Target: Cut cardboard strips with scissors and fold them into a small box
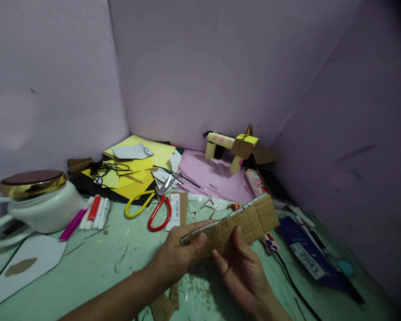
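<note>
Left hand (182, 250) pinching left end of corrugated cardboard strip (252, 219), right hand (243, 273) supporting its middle, thumb resting on ridged face. Both hands' fingers holding strip above surface (96, 272). Apparently being shaped by bending; next move calling for even pressure along creases.

Rough, ridged matt cardboard strip (250, 223), shiny metal scissor blades (167, 183), smooth glossy white mug (55, 209), matt paper sheets (140, 166)
</note>
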Demonstrator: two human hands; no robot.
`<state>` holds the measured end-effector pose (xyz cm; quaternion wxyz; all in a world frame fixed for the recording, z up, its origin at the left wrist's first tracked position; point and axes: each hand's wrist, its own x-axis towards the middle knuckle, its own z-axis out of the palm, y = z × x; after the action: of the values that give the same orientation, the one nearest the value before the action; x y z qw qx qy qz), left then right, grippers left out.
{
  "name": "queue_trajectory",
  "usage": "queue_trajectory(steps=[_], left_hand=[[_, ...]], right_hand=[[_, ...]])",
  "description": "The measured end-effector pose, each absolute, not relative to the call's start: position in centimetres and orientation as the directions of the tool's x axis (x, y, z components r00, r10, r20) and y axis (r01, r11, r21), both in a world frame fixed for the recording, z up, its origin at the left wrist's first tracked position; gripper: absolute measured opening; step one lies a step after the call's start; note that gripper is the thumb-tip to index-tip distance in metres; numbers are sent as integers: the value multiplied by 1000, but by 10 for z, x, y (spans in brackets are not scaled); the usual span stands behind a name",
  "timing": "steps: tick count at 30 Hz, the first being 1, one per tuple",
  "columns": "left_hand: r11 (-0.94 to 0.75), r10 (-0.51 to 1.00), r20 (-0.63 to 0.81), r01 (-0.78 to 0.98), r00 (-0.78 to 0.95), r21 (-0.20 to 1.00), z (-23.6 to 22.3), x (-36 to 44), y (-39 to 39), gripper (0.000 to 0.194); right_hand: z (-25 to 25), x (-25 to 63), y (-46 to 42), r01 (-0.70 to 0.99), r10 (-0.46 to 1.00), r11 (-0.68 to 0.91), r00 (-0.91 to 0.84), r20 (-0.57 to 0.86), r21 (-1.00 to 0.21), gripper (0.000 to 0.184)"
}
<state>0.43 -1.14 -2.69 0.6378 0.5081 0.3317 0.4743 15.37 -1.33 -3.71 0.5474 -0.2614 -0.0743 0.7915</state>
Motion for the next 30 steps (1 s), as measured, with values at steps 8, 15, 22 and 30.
queue_trajectory(steps=[8, 15, 22, 30], left_hand=[[96, 962, -63, -115, 264, 989, -33, -2, -8, 44], [150, 987, -145, -67, 63, 987, -36, -6, -4, 39], [147, 989, -146, -40, 27, 988, -39, -4, 0, 27], [75, 995, -80, 84, 52, 994, -36, -1, -4, 20]], right_hand=[[-38, 164, -37, -624, 871, -464, -192, -452, -629, 28], [-22, 245, -69, -5, 943, -318, -106, -316, -948, 26], [7, 355, -45, 800, 870, -316, 459, 180, -511, 26], [-20, 378, -13, 907, 910, -345, 386, 153, -241, 12]])
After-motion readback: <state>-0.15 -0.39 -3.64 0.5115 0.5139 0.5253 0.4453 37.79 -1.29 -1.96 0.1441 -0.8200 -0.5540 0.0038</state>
